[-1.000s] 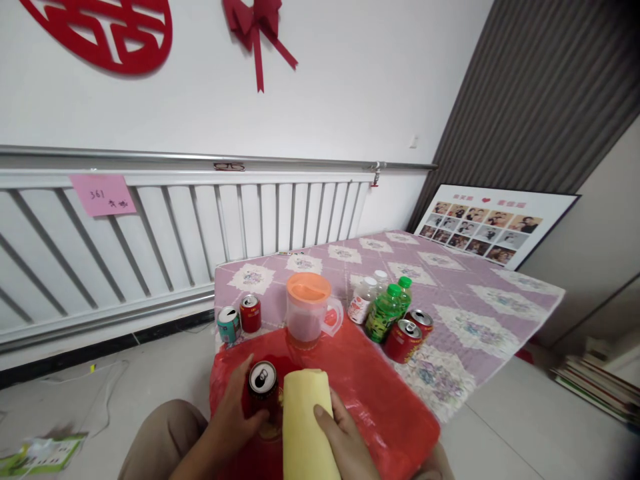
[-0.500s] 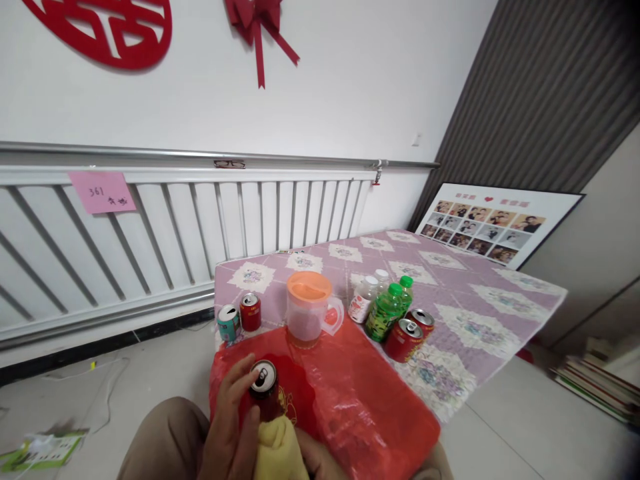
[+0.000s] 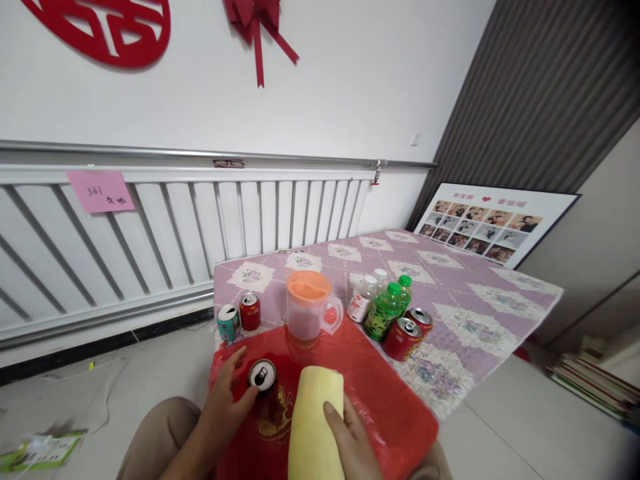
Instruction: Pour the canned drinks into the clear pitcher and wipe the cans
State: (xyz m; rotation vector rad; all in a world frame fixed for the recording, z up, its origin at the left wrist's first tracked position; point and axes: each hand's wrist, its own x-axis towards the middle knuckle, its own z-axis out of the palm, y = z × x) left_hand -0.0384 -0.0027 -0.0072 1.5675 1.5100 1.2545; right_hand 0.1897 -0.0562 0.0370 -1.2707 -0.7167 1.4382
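A dark drink can (image 3: 263, 375) with an opened top stands upright on a red plastic bag (image 3: 380, 407). At its left side is my left hand (image 3: 225, 403), thumb and fingers spread; the thumb tip comes close to the can, and I cannot tell whether it touches. My right hand (image 3: 350, 437) grips a folded yellow cloth (image 3: 317, 420), held upright to the right of the can. Just beyond the bag's far edge is a clear pitcher (image 3: 304, 320) with an orange lid (image 3: 309, 285).
On the flowered tablecloth (image 3: 345, 252), a teal can (image 3: 229, 327) and a red can (image 3: 250, 313) stand left. Right of the pitcher are white-capped bottles (image 3: 361, 303), green bottles (image 3: 383, 313) and red cans (image 3: 401, 341). A white radiator (image 3: 295, 213) lines the wall.
The yellow cloth has moved up and right, away from the can, in my right hand. My left hand has drawn back left from the can and its fingers have spread.
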